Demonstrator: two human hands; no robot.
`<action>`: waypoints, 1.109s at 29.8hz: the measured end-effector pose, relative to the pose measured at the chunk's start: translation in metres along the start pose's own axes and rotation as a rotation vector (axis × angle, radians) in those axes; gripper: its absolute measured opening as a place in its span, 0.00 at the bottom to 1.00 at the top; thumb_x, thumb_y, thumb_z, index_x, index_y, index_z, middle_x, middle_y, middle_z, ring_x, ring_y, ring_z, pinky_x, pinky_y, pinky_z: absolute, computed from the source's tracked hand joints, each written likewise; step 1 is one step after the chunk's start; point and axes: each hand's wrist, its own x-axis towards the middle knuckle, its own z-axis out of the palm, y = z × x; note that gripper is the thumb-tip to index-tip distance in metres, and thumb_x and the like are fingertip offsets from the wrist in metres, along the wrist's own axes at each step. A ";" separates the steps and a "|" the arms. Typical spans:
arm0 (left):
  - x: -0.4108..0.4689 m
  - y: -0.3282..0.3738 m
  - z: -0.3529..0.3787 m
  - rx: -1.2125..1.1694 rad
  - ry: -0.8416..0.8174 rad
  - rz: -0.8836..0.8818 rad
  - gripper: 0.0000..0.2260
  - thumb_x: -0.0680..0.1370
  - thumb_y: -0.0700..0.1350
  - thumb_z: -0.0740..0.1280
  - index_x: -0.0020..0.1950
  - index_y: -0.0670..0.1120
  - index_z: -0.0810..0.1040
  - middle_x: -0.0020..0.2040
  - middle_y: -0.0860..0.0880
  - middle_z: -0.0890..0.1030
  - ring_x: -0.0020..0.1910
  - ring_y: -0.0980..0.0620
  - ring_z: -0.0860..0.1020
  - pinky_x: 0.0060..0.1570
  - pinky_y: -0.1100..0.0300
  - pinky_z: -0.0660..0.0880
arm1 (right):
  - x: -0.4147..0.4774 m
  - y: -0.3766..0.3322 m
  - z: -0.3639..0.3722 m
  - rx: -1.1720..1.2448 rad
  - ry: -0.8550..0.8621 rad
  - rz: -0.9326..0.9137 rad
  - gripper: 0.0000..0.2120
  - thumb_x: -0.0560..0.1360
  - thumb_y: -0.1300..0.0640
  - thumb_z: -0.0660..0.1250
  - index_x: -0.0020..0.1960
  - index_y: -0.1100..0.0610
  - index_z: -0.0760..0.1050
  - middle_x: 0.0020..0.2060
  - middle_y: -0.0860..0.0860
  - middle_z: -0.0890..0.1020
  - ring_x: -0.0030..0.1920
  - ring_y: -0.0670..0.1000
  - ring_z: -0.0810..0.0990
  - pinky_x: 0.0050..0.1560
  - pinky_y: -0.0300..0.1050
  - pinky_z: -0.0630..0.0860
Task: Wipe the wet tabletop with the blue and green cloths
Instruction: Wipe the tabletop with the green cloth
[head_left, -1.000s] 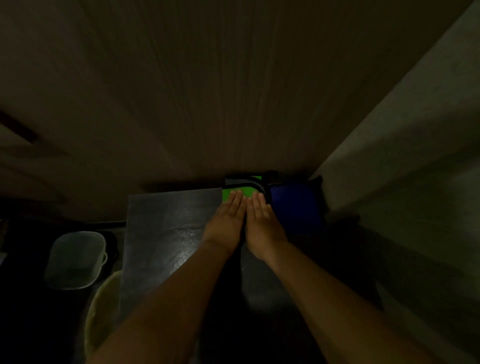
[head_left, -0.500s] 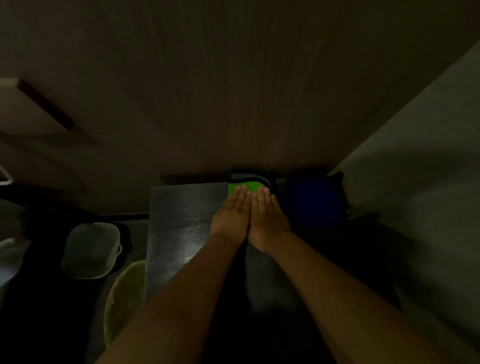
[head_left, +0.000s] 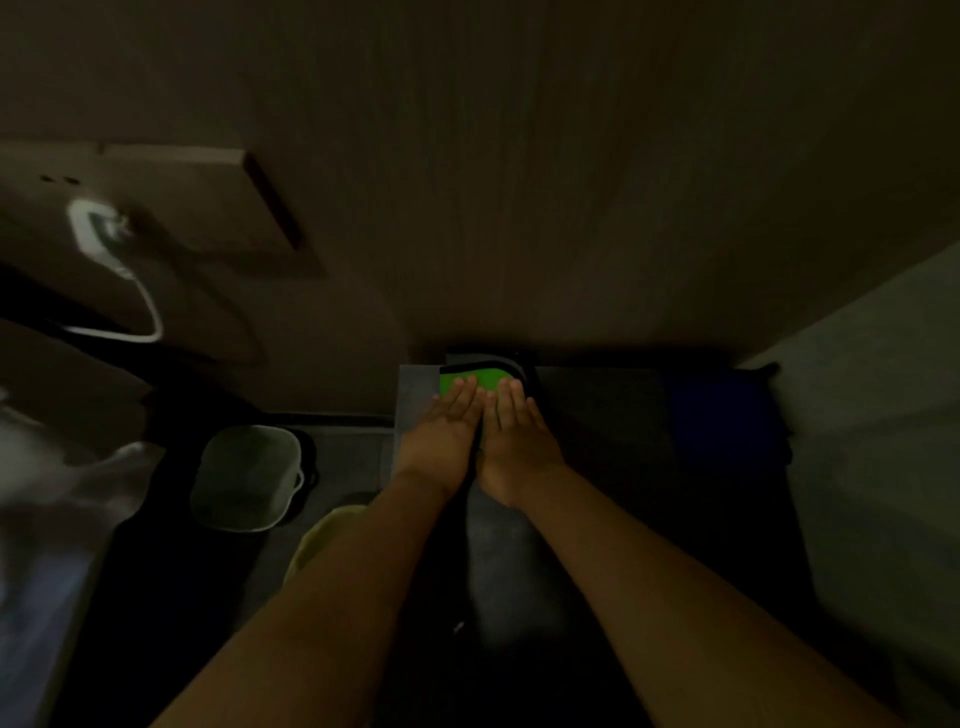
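The scene is very dark. A bright green cloth (head_left: 478, 378) with a dark border lies at the far left corner of the dark grey tabletop (head_left: 597, 405). My left hand (head_left: 444, 431) and my right hand (head_left: 514, 436) lie flat side by side, fingers straight, pressing down on the green cloth's near part. Most of that cloth is hidden under them. A blue cloth (head_left: 722, 415) lies on the table far to the right of my hands, next to the pale wall, with neither hand touching it.
A wooden wall (head_left: 519, 182) rises right behind the table. On the floor to the left stand a pale grey plastic tub (head_left: 247, 478) and a yellowish bucket (head_left: 322, 540). A white cable and plug (head_left: 104, 244) hang at the far left. A pale wall (head_left: 872, 441) bounds the right.
Both hands have slid the green cloth leftward to the table's far left corner, away from the blue cloth. The view has swung left, showing more floor and the cable.
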 end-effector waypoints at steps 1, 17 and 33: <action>-0.002 -0.007 -0.002 0.001 0.006 -0.009 0.24 0.82 0.39 0.50 0.78 0.46 0.47 0.78 0.47 0.45 0.77 0.52 0.45 0.75 0.59 0.43 | 0.004 -0.007 -0.001 -0.008 -0.010 -0.010 0.34 0.80 0.54 0.51 0.76 0.63 0.36 0.76 0.60 0.36 0.76 0.58 0.34 0.76 0.52 0.36; -0.013 -0.063 -0.003 -0.075 0.081 -0.032 0.26 0.80 0.40 0.56 0.77 0.46 0.52 0.78 0.47 0.50 0.77 0.53 0.49 0.74 0.59 0.45 | 0.029 -0.059 -0.005 -0.137 -0.046 -0.013 0.41 0.78 0.52 0.60 0.76 0.64 0.35 0.75 0.62 0.35 0.75 0.61 0.33 0.76 0.54 0.36; -0.036 -0.061 0.009 -0.035 0.122 -0.019 0.27 0.79 0.39 0.58 0.77 0.45 0.54 0.78 0.45 0.52 0.77 0.51 0.51 0.74 0.60 0.45 | 0.012 -0.067 0.004 -0.210 -0.061 -0.042 0.40 0.77 0.51 0.60 0.76 0.63 0.38 0.76 0.62 0.37 0.76 0.61 0.36 0.76 0.53 0.39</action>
